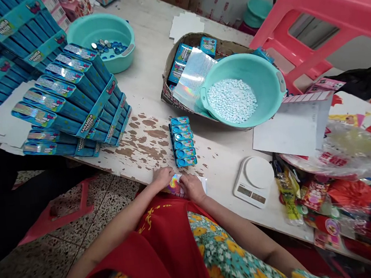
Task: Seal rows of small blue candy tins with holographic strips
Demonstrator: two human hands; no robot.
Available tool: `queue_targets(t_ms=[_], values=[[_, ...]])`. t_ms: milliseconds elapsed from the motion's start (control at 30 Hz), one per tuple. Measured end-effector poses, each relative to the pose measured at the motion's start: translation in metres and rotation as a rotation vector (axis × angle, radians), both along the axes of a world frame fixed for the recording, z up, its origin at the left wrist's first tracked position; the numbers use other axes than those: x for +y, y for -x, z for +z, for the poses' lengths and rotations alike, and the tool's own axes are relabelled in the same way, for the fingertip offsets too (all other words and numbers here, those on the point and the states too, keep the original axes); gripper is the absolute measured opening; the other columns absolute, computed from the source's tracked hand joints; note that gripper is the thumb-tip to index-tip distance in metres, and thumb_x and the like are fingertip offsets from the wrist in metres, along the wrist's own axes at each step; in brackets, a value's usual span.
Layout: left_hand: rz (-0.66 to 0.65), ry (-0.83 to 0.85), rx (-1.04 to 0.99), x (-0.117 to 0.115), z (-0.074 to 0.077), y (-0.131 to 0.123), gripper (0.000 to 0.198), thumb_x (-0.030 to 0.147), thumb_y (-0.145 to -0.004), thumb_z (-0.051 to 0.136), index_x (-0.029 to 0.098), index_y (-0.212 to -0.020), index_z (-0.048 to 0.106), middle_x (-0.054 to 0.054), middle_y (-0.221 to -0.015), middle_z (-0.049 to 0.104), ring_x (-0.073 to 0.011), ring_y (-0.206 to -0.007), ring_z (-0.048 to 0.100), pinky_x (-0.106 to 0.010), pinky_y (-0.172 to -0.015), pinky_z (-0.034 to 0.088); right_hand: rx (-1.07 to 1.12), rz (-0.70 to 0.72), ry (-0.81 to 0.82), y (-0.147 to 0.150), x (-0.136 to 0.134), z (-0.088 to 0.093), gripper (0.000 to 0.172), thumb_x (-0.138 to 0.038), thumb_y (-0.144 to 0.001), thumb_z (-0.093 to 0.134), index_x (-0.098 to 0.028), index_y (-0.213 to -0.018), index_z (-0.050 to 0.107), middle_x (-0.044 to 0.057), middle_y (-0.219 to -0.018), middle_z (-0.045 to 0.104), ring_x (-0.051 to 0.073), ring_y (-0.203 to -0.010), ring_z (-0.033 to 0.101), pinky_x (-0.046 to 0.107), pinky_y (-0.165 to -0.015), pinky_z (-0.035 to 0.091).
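At the table's near edge, a shiny holographic sheet (pixel 175 183) with rainbow glare lies between my two hands. My left hand (pixel 162 178) is closed at the sheet's left side, its fingertips partly hidden. On the other side my right hand (pixel 192 187) pinches the sheet, thumb and fingers together. Just beyond them stands a row of several small blue tins (pixel 184 144) with printed lids, side by side, each with a round recess on top.
Stacked blue display boxes (pixel 81 96) fill the left. A teal basin (pixel 100 23) holds round silver and blue pieces; another teal basin (pixel 274 83) with pale candies rests on a cardboard box (pixel 167 78). A white scale (pixel 254 180) stands right, near piled packets (pixel 320 192).
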State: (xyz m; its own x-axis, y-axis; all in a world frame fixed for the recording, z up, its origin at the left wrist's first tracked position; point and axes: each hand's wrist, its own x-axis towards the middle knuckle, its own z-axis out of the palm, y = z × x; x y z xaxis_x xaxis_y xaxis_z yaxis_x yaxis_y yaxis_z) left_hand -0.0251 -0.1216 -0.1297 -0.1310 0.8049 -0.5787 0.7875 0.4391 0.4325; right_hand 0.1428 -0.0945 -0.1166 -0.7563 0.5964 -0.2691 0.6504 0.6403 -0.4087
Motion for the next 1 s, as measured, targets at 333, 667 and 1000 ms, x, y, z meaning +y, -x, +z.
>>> queue_targets(t_ms=[333, 667, 1000], values=[[0.122, -0.345, -0.605, -0.014, 0.055, 0.017, 0.041, 0.042, -0.091, 0.033, 0.019, -0.103, 0.064, -0.007, -0.108, 0.064, -0.0201, -0.104, 0.054, -0.031, -0.093, 0.037, 0.434, -0.318, 0.334, -0.002, 0.017, 0.106, 0.01, -0.025, -0.083, 0.058, -0.02, -0.076, 0.053, 0.0, -0.073, 0.058, 0.015, -0.071, 0.053, 0.026, -0.066, 0.041], [0.263, -0.179, -0.742, 0.008, 0.078, 0.012, 0.023, 0.035, -0.084, 0.045, 0.017, -0.092, 0.056, 0.005, -0.056, 0.049, -0.0098, -0.051, 0.046, -0.02, -0.051, 0.036, 0.563, -0.755, 0.266, 0.014, 0.034, 0.071, 0.013, -0.032, -0.077, 0.063, -0.02, -0.073, 0.058, 0.003, -0.085, 0.053, 0.018, -0.082, 0.052, 0.029, -0.07, 0.044], [0.285, -0.31, -0.577, 0.028, 0.043, 0.015, 0.006, 0.024, -0.083, 0.039, 0.021, -0.088, 0.04, 0.006, -0.06, 0.048, -0.0103, -0.052, 0.044, -0.02, -0.052, 0.034, 0.521, -0.804, 0.095, 0.028, 0.056, 0.031, 0.01, -0.027, -0.074, 0.062, -0.018, -0.069, 0.059, 0.006, -0.092, 0.044, 0.022, -0.094, 0.046, 0.038, -0.087, 0.04]])
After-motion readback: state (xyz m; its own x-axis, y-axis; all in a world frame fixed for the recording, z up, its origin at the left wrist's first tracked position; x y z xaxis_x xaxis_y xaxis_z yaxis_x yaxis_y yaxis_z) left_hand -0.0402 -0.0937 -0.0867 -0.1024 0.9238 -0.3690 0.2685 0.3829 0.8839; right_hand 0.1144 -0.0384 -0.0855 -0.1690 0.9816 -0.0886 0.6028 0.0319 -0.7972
